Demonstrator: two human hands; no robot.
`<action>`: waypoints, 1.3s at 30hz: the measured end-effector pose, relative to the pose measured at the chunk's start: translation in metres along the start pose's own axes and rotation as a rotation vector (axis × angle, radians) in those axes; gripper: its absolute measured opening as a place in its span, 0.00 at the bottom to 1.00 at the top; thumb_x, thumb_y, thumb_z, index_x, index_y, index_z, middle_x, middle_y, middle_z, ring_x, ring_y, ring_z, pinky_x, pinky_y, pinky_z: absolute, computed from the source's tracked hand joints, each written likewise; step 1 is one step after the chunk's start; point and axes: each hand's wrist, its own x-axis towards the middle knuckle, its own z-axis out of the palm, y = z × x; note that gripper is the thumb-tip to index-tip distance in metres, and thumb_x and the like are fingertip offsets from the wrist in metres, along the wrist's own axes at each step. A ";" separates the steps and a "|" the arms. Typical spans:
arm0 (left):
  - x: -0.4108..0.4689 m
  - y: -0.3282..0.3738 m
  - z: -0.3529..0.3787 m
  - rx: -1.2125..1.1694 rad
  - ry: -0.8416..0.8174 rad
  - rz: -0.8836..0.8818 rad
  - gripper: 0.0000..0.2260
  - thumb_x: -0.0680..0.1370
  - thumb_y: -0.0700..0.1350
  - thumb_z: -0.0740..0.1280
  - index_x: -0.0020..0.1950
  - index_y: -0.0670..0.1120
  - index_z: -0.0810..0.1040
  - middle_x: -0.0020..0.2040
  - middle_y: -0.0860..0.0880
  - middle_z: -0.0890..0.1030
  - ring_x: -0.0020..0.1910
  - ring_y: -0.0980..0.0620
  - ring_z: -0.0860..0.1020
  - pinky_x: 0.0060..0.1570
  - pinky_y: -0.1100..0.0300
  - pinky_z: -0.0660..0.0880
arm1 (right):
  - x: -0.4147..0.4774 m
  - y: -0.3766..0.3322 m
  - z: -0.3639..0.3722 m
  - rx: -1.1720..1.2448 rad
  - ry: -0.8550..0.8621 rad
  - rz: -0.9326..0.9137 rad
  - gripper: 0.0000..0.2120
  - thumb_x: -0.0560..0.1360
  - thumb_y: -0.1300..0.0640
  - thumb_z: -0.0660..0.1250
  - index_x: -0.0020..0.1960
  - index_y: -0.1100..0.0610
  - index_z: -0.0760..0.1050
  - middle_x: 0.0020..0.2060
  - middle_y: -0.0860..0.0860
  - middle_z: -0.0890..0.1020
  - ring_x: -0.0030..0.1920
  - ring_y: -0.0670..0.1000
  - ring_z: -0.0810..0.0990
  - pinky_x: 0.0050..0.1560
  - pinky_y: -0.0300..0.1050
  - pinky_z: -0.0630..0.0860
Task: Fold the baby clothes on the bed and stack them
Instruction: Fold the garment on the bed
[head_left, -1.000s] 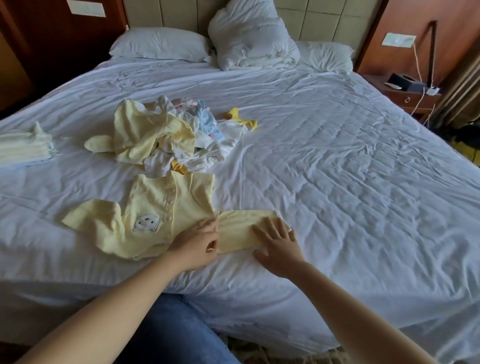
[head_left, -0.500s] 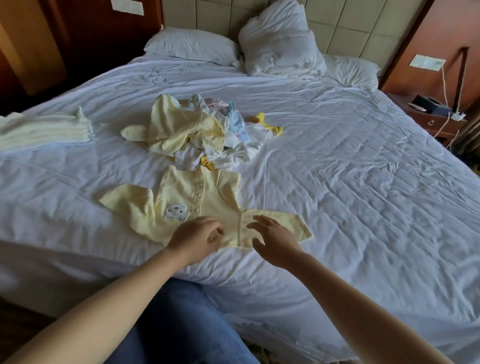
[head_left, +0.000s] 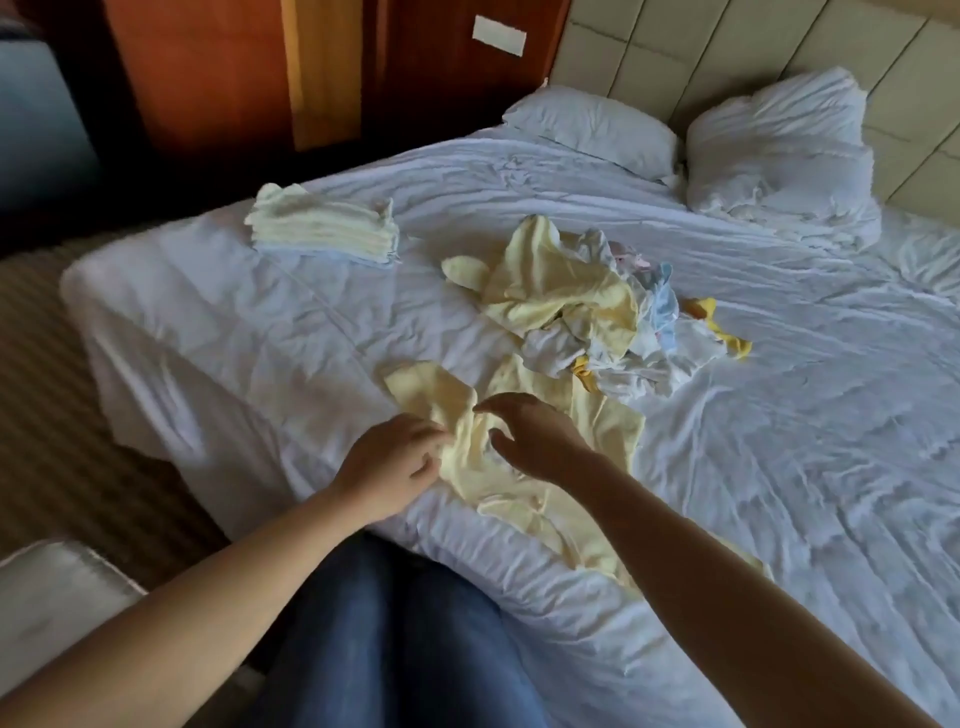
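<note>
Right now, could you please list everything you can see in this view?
yellow baby garment: one, pale yellow, bed's near edge
unfolded clothes pile: one, yellow, white, blue, mid-bed
folded stack: one, cream, bed's far left
pillow: one, white, by headboard
bunched bedding: one, white, right of pillow
bedsheet: one, white, rumpled
headboard: one, beige, padded
jeans: blue, bottom centre
left hand: pinches garment
right hand: open, over garment

Left hand (head_left: 387, 467) pinching yellow garment (head_left: 608, 423), right hand (head_left: 537, 436) above it, unfolded pile (head_left: 566, 296) beyond, folded stack (head_left: 322, 228) left
</note>
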 end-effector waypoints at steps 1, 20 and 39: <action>-0.001 -0.005 0.002 -0.004 -0.015 0.007 0.12 0.78 0.46 0.66 0.60 0.50 0.81 0.57 0.54 0.81 0.57 0.54 0.78 0.53 0.58 0.77 | 0.013 -0.006 0.001 -0.006 -0.008 -0.020 0.19 0.80 0.53 0.60 0.70 0.46 0.70 0.69 0.45 0.73 0.70 0.47 0.67 0.62 0.45 0.68; 0.001 -0.049 0.047 -0.115 0.204 0.133 0.07 0.79 0.44 0.65 0.50 0.50 0.83 0.48 0.54 0.80 0.46 0.50 0.76 0.49 0.56 0.71 | 0.167 -0.029 0.053 0.037 -0.086 -0.132 0.09 0.76 0.59 0.62 0.54 0.51 0.75 0.54 0.49 0.76 0.49 0.56 0.79 0.45 0.49 0.76; 0.003 -0.019 0.047 -0.171 0.453 -0.475 0.23 0.63 0.49 0.79 0.50 0.42 0.74 0.49 0.48 0.76 0.49 0.48 0.73 0.50 0.56 0.71 | 0.141 -0.037 -0.015 0.192 -0.036 -0.155 0.10 0.71 0.65 0.63 0.40 0.50 0.76 0.43 0.44 0.75 0.45 0.48 0.76 0.43 0.39 0.68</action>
